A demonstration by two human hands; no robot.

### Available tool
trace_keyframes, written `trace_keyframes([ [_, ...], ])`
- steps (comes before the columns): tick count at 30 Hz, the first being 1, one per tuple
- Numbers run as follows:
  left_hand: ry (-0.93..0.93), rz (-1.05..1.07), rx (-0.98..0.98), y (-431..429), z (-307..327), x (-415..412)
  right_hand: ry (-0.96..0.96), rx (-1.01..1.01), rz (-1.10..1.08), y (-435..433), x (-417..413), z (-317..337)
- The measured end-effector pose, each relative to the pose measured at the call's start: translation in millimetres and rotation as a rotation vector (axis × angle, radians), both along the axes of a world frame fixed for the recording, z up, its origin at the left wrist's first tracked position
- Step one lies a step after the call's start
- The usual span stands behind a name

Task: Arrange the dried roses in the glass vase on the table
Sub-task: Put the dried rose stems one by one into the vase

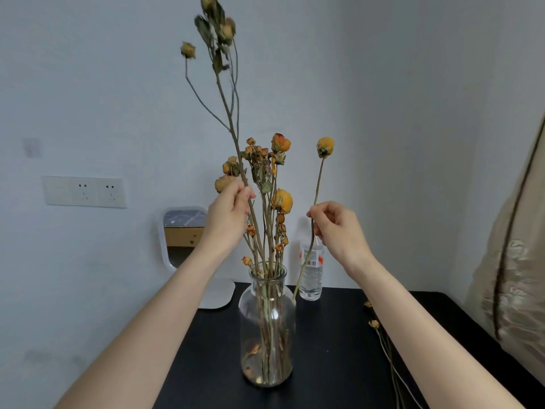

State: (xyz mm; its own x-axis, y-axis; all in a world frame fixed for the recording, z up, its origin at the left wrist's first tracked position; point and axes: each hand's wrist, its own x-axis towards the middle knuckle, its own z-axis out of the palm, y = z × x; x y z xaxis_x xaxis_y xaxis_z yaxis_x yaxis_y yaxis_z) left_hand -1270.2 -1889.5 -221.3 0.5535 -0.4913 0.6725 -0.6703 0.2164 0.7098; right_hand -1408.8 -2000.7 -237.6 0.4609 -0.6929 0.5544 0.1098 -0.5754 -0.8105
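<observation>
Your left hand (228, 206) pinches a branched stem (233, 128) rising from the glass vase (267, 329), your right hand (336, 228) pinches a single rose (325, 147) beside it, vase near the counter's (339, 349) left edge.

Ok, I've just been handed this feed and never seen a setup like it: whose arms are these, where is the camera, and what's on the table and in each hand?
There is no machine here. These are a person's two bare arms, filmed by one wide-angle camera worn on their head, looking forward and down. The left hand grips a tall branched stem that runs down into the glass vase. The vase stands on the black table with several dried roses in it. The right hand pinches a single rose by its stem, and its lower end hangs outside the vase, beside the neck. Behind the vase stand a water bottle and a white-framed mirror. More loose stems lie on the table to the right.
</observation>
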Motion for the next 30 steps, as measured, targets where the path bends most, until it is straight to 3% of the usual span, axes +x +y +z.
trace_keyframes([
  [8, -0.162, 0.09, 0.277, -2, -31, -2, -0.009, -0.01, -0.003, -1, 5, -3],
  [18, -0.115, 0.108, 0.423, 4, -50, -9, -0.053, -0.008, 0.027, 2, 16, -3],
  [30, -0.1, 0.179, 0.289, 3, -47, -16, -0.033, -0.016, 0.031, 1, 22, -9],
])
